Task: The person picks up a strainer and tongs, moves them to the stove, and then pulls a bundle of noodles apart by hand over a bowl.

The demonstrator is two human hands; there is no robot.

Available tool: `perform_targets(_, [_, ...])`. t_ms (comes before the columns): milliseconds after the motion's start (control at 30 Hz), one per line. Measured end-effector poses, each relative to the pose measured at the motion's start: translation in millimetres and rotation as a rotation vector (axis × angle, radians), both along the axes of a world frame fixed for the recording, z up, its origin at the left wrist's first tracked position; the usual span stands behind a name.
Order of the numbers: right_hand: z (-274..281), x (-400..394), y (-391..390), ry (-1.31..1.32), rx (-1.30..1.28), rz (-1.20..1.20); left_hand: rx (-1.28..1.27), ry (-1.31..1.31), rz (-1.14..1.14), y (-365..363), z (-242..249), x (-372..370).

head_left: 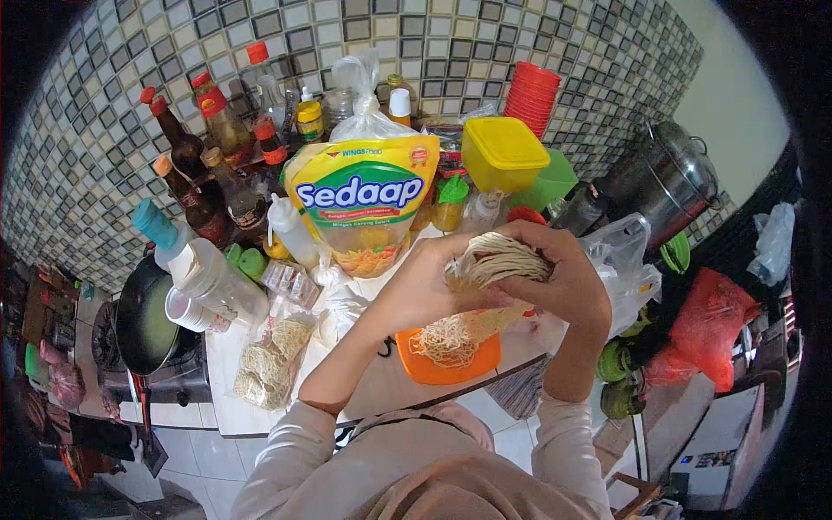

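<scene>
Between my two hands is a bundle of dry pale noodles (496,261), raised over the table. My left hand (433,276) grips it from the left, and my right hand (568,269) is wrapped round its right side. Below them stands an orange tray (446,373) holding loose noodle strands (452,341). A clear bag of noodle cakes (270,362) lies on the table, left of my left forearm. Behind my hands stands a yellow and green Sedaap pouch (360,204).
Sauce bottles (212,186) crowd the back left against the tiled wall. A wok (149,316) sits on the stove at left. At the back right are a yellow lidded tub (505,154), stacked red cups (531,100) and a metal pot (667,186). A red plastic bag (706,329) is at far right.
</scene>
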State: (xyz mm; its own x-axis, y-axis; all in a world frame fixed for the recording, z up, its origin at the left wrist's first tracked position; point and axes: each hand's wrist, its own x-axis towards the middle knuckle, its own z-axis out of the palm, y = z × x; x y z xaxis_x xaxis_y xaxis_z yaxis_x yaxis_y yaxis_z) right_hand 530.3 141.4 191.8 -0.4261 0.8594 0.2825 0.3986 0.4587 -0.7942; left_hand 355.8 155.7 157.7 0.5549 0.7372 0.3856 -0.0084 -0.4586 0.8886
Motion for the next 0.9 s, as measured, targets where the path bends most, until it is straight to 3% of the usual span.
perform_targets(133, [0,2,-1,0.007,-0.026,0.04,0.03,0.075,-0.024,8,-9,-3])
perform_targets(233, [1,3,-3,0.045,-0.042,0.043,0.12,-0.055,-0.074,10,-13,1])
perform_targets(300, [2,4,-3,0.058,-0.082,0.03,-0.156,-0.201,-0.179,12,-15,3])
perform_targets(433, [-1,9,-3,0.019,-0.052,0.014,-0.365,-0.246,-0.216,6,-4,1])
perform_targets(500, [-4,10,-3,-0.007,0.006,0.034,-0.132,-0.139,-0.151,9,-10,3])
perform_targets(533, [-2,9,-4,-0.007,0.005,0.032,-0.134,-0.139,-0.153,10,-9,1])
perform_targets(600, [2,7,-6,-0.074,0.013,0.082,-0.121,0.123,-0.125,10,-5,-3])
perform_targets(733, [-4,7,-4,-0.082,0.046,0.087,-0.147,0.187,-0.117,11,-3,-3])
perform_targets(833, [-8,5,-6,-0.04,-0.094,0.006,-0.179,0.025,-0.124,10,-1,-2])
perform_targets(900, [-23,3,-4,0.165,-0.077,0.003,-0.239,-0.135,-0.142,8,0,1])
